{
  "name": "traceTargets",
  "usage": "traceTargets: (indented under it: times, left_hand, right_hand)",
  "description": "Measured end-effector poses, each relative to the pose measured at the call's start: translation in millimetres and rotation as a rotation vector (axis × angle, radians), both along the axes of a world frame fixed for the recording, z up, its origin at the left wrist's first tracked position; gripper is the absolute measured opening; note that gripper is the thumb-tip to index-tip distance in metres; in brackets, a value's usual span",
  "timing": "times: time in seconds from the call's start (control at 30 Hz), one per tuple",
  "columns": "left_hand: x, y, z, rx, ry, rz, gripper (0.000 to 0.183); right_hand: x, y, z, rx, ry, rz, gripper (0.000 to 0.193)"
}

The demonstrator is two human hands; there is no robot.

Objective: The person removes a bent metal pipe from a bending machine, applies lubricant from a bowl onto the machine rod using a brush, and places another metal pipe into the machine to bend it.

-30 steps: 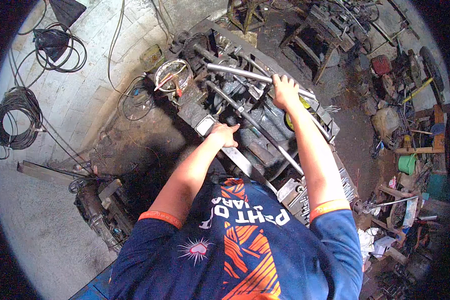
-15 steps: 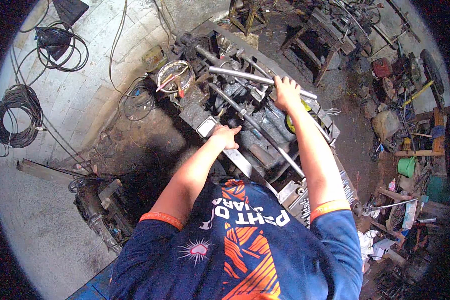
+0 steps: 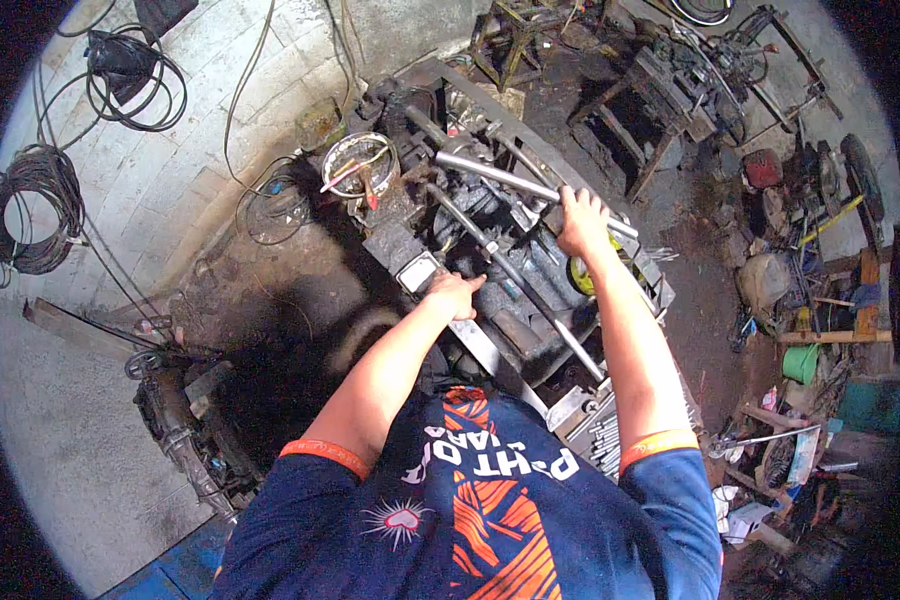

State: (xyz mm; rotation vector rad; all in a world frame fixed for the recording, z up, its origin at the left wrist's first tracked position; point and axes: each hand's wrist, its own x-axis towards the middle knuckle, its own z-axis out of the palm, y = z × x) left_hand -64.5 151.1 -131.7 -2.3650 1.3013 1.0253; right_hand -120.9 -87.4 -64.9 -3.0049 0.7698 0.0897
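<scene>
My right hand [image 3: 584,222] is closed around a smooth silver metal pipe [image 3: 500,178] near its right end. The pipe slants over a greasy metal machine [image 3: 515,315], its far end to the left. Under it, a longer, thinner metal rod [image 3: 530,282] runs diagonally across the machine. My left hand [image 3: 454,295] rests on the machine's near left edge, index finger and thumb stretched apart, holding nothing visible. Beside it lies a pale rectangular plate [image 3: 417,272]. Part of a yellow-green round thing [image 3: 579,274] shows by my right wrist.
A round tub [image 3: 394,172] with brushes stands at the machine's far left. Several metal rods [image 3: 602,440] lie at its near right end. Coiled black cable [image 3: 35,210] hangs on the left wall. Clutter with a green bucket [image 3: 800,363] lines the right side.
My right hand has come slightly nearer to me with the pipe, which now slants more steeply. My left hand stays on the machine's edge. The whole view has shifted a little.
</scene>
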Motion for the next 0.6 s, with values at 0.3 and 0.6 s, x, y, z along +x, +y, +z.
traceTargets:
  times: [0.3,0.6]
  left_hand:
    - [10.4,-6.1,-16.3,-0.015,0.017,-0.055,0.081]
    - [30.0,-16.0,-21.8,0.043,0.16,-0.119,0.082]
  right_hand:
    - [9.1,2.0,9.8,0.02,0.076,-0.051,0.071]
    - [11.8,9.1,7.4,-0.044,0.112,-0.129,0.082]
